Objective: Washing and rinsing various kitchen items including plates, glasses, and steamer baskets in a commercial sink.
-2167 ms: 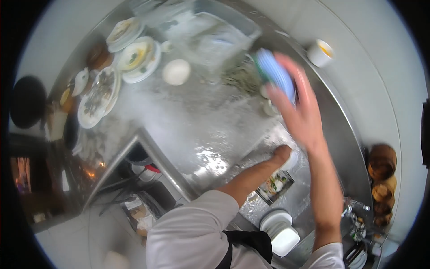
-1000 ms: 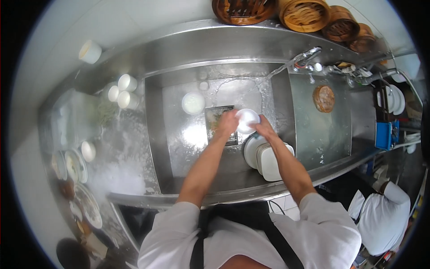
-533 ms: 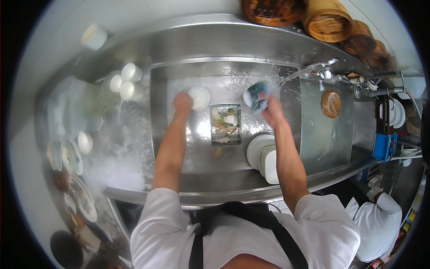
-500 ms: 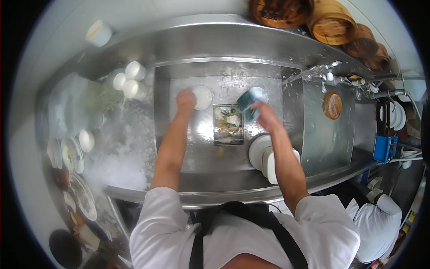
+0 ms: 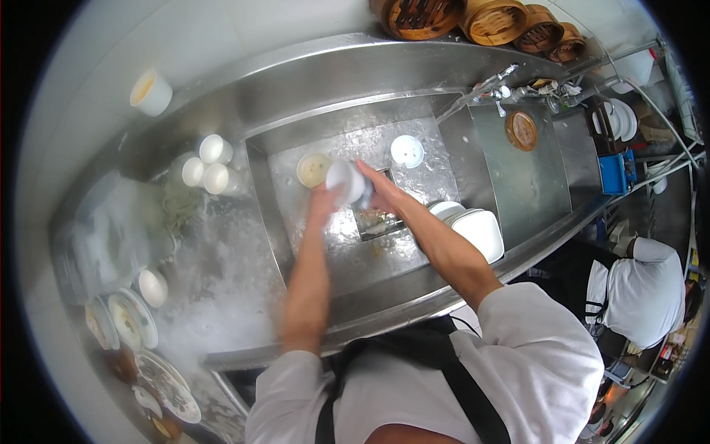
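Over the sink basin, my left hand (image 5: 323,203) is closed on a white cup (image 5: 342,183), which is tilted and blurred by motion. My right hand (image 5: 381,191) is curved against the cup's right side. A bluish-grey blur shows by its palm, and I cannot make out what it is. Just behind the cup, a second cup (image 5: 313,169) with a yellowish inside stands on the basin floor. Farther right stands a pale cup (image 5: 407,151) with small dark specks inside. Below my hands lies the square drain basket (image 5: 378,228), partly hidden by my right hand.
White dishes (image 5: 477,233) are stacked at the basin's right front. Several white cups (image 5: 216,149) and soiled plates (image 5: 133,320) sit on the left counter, near foam. A tap (image 5: 503,93) and a water-filled basin (image 5: 521,174) are on the right. Bamboo steamers (image 5: 495,21) line the back ledge.
My right hand has let go of the teal container and moved left to the white cup. My left hand has lifted that cup off the basin floor. The view has turned.
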Available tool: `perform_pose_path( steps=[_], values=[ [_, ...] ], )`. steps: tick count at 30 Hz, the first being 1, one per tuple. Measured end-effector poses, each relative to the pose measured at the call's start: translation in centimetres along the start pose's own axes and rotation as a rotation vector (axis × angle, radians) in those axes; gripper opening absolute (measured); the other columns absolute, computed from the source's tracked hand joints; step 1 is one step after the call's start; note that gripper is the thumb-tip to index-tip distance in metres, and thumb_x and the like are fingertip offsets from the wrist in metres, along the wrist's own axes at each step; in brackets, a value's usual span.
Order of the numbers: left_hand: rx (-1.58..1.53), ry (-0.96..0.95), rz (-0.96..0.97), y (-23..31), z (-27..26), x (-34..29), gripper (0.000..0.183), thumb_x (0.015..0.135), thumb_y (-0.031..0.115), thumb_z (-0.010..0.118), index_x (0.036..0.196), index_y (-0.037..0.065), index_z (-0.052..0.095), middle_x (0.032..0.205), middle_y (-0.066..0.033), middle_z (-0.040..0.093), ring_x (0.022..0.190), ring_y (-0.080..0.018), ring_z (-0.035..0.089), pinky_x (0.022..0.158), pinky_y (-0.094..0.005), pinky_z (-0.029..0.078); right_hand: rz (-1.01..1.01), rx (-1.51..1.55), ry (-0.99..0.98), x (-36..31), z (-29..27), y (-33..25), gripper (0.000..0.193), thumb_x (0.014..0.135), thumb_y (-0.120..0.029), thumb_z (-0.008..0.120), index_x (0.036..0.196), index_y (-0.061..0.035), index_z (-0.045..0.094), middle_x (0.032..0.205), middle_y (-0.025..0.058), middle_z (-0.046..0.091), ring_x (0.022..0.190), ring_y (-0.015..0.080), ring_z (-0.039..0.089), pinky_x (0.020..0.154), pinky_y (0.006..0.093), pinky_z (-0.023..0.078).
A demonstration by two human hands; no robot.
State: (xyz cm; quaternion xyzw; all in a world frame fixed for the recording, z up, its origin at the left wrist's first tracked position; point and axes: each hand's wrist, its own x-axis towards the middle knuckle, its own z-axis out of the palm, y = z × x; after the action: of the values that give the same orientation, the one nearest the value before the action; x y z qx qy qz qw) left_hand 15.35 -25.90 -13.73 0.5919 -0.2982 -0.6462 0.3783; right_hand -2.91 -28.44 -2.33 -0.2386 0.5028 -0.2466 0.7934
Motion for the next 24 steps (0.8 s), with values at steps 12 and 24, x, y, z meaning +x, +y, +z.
perform_pose_path(
  steps=[12, 24],
  values=[
    [0.212, 1.246, -0.327, -5.4, 0.0, 9.6, 0.067, 0.086, 0.035, 0.072, 0.130, -0.009, 0.046, 0.118, -0.0229, 0.056, 0.105, -0.0365, 0.059, 0.076, -0.0474, 0.055, 0.147, -1.435, 0.501, 1.5, -19.8, -10.7, 0.047, 0.085, -0.038, 0.057, 0.101, 0.0034, 0.072, 0.108, 0.0208, 0.071, 0.104, 0.0302, 0.069, 0.089, 0.0455, 0.052],
    [1.679, 0.185, 0.718, 7.4, -0.2, 0.6, 0.017, 0.083, 0.008, 0.061, 0.098, 0.000, 0.060, 0.105, -0.0258, 0.068, 0.077, -0.0407, 0.069, 0.068, -0.0506, 0.057, -0.033, -0.259, 0.108, 1.4, -3.1, 1.6, 0.037, 0.082, -0.014, 0.074, 0.113, 0.0038, 0.066, 0.098, 0.0089, 0.070, 0.090, 0.0179, 0.063, 0.076, 0.0311, 0.050]
  ],
)
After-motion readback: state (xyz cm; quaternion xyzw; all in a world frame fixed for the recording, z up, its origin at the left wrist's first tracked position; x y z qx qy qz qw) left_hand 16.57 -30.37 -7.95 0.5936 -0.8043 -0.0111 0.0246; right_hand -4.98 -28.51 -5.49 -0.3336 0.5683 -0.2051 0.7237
